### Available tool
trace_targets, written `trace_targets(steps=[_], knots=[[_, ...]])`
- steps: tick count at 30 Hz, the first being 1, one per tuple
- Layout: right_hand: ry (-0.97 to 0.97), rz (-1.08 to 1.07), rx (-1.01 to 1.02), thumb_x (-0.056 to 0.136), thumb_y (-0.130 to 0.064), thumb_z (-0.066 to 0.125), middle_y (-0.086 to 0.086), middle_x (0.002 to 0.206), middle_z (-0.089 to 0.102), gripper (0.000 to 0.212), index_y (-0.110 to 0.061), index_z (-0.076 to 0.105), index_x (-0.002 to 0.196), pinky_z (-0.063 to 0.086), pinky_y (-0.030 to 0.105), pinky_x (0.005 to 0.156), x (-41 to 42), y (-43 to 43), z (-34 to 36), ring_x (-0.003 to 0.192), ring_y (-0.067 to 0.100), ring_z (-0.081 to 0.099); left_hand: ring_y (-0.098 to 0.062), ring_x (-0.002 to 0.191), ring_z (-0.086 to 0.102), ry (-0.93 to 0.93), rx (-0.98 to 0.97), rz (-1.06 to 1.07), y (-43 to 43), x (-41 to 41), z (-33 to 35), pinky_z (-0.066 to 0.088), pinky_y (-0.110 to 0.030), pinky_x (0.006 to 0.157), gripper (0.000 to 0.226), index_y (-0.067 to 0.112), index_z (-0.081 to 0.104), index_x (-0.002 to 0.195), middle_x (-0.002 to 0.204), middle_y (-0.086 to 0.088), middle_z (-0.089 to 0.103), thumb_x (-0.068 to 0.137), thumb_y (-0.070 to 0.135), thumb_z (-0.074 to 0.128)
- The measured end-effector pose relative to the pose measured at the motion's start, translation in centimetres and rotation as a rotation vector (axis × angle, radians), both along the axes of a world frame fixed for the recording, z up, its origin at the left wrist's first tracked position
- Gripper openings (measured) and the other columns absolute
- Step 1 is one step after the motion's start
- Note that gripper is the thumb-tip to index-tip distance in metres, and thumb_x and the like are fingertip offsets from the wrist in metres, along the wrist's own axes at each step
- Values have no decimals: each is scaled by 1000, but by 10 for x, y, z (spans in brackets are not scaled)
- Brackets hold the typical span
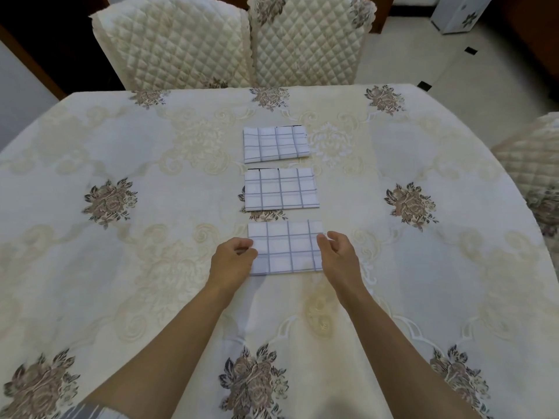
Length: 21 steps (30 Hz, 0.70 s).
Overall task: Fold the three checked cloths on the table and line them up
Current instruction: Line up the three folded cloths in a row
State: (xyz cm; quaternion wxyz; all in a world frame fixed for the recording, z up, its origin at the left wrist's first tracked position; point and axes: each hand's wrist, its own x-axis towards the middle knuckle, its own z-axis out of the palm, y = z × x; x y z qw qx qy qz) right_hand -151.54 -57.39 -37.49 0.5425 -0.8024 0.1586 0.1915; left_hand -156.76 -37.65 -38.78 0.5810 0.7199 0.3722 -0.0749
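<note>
Three folded checked cloths lie in a column down the middle of the desk (145, 164), which is covered by a cream tablecloth (438, 267) with brown flower motifs. The far cloth (276, 144), the middle cloth (281, 189) and the near cloth (287, 247) are each a flat white rectangle with grey-blue lines, set apart by narrow gaps, their left edges roughly in line. The left hand (231, 260) sits at the near cloth's left edge, its fingers (245, 244) curled over that edge; whether they pinch the fabric cannot be told. The right hand (340, 257) is at the cloth's right edge, fingers (337, 237) loosely bent and apart from the thumb, clamped on nothing. Both bare forearms reach in from the near side. Two chairs with quilted cream covers (178, 46) (305, 40) stand side by side at the desk's far edge, and another quilted chair (532, 164) shows at the right.
</note>
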Motion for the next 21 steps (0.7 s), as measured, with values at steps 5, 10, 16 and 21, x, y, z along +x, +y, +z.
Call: trace_targets(steps=[5,10,16,21], knots=[[-29,-12,-21,96,-43,52,-10,113,57,44,-24,47,136,42,31,96,1,-3,-4,105,6,54,-8,97,62,-8,14,25,6,-1,-3,51,-29,85,18,22,69,106,103,7,68,89,18,63],[-76,-10,-8,96,-43,53,-2,129,56,45,-25,47,137,41,30,99,15,-2,-5,117,11,52,-9,99,62,-41,32,52,20,16,-2,52,-34,91,22,22,68,110,106,6,67,90,18,62],[-110,30,36,98,-47,45,-1,144,46,50,-27,38,144,34,29,102,51,1,-3,126,9,43,-12,111,58,-69,50,20,35,46,-5,48,-36,100,38,21,59,128,120,6,62,91,14,59],[-71,67,77,99,-43,46,3,150,39,51,-29,32,147,33,31,103,81,3,-4,135,14,39,-22,114,61,-58,18,52,46,72,-14,48,-47,103,42,27,59,122,121,5,63,85,9,55]])
